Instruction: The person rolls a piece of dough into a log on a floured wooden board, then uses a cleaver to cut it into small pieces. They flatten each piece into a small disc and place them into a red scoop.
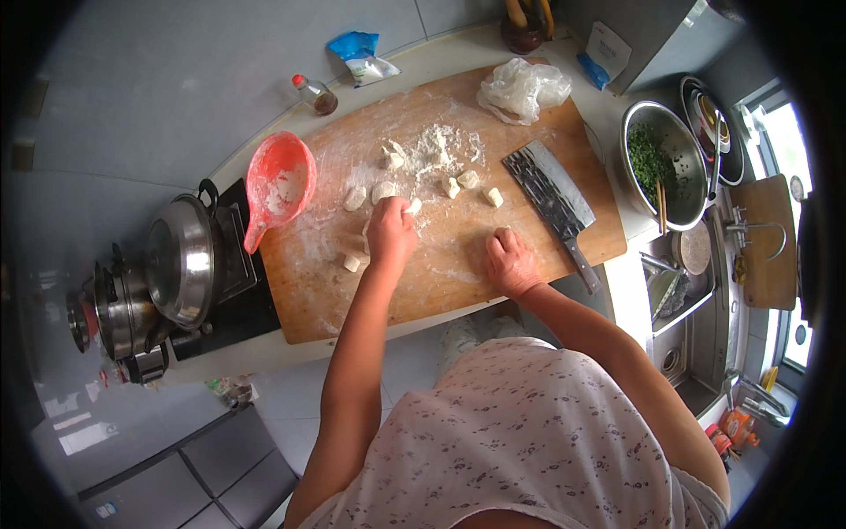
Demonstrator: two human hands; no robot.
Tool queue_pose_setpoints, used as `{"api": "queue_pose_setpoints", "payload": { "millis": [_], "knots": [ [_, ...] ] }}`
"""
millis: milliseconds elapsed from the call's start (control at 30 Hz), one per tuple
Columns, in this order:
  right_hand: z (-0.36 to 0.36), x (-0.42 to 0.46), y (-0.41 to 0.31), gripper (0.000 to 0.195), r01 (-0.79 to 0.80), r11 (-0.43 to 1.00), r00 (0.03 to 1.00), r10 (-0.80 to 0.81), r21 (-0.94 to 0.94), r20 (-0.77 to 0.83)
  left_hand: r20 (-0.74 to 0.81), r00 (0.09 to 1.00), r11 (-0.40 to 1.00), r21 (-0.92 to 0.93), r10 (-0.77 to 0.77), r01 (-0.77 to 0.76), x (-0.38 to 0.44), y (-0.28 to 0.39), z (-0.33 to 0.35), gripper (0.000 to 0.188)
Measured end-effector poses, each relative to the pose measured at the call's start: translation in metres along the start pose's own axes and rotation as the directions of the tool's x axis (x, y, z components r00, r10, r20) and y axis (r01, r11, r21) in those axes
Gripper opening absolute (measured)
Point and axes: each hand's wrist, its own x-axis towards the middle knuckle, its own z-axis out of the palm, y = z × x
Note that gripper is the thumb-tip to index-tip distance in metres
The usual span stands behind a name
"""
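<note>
My left hand (391, 233) is over the left part of a floured wooden board (449, 278), its fingers at the small dough pieces; whether it grips one is hidden. A flattened dough piece (383, 192) lies just beyond its fingertips, another (355, 198) to their left. My right hand (511, 263) rests on the board with curled fingers; a bit of dough may show at its fingertips, but its grip is unclear. More dough lumps (468, 178) lie between the hands and a pile of loose flour (436, 147). A cleaver (552, 192) lies right of my right hand.
A red plastic scoop (284, 178) with flour sits at the board's left edge. Beyond are a plastic bag (525, 89) and a red-capped bottle (317, 96). At right stand a steel bowl of chopped greens (651, 152) and a sink (691, 357); a lidded pan (182, 264) stands left.
</note>
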Motion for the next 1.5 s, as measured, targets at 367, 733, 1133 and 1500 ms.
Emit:
{"api": "queue_pose_setpoints", "payload": {
  "millis": [367, 733, 1133, 1500],
  "knots": [
    [0.002, -0.002, -0.001, 0.018, -0.021, 1.0, 1.0, 0.021, -0.008, 0.01, 0.109, 0.966, 0.895, 0.363, 0.235, -0.259, -0.07, 0.001, 0.015, 0.048],
    [-0.006, 0.0, -0.005, 0.017, -0.078, 0.997, 0.994, 0.079, -0.015, 0.077, 0.269, 0.961, 0.947, 0.289, 0.06, -0.14, -0.057, 0.019, 0.022, 0.073],
    [0.0, -0.001, 0.001, 0.017, -0.015, 1.0, 0.999, 0.016, -0.02, 0.046, -0.162, 0.971, 0.974, -0.167, -0.178, 0.151, 0.01, -0.003, -0.017, 0.013],
    [-0.001, -0.002, -0.001, 0.023, -0.093, 0.994, 0.99, 0.086, 0.057, 0.115, -0.098, 0.995, 0.92, 0.392, 0.009, 0.03, -0.044, -0.011, -0.002, 0.025]
  ]
}}
